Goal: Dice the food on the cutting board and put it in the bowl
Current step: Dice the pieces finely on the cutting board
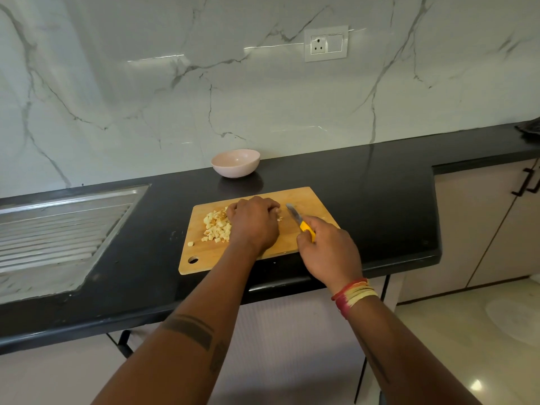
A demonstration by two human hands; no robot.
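Observation:
A wooden cutting board point(309, 200) lies on the black counter. A heap of pale diced food point(215, 227) sits on its left half, with one cube point(190, 244) loose nearer the front. My left hand point(253, 220) lies knuckles-up over the food just right of the heap, fingers curled on a piece that is mostly hidden. My right hand point(327, 252) grips the yellow handle of a knife point(295, 215), whose blade points away over the board, just right of my left hand. An empty pink bowl point(235, 162) stands behind the board near the wall.
A steel sink drainboard point(58, 226) is set into the counter at the left. The counter's front edge point(292, 283) runs just below the board. Cabinet doors with black handles point(523, 182) stand at the right. A wall socket point(325, 43) sits above.

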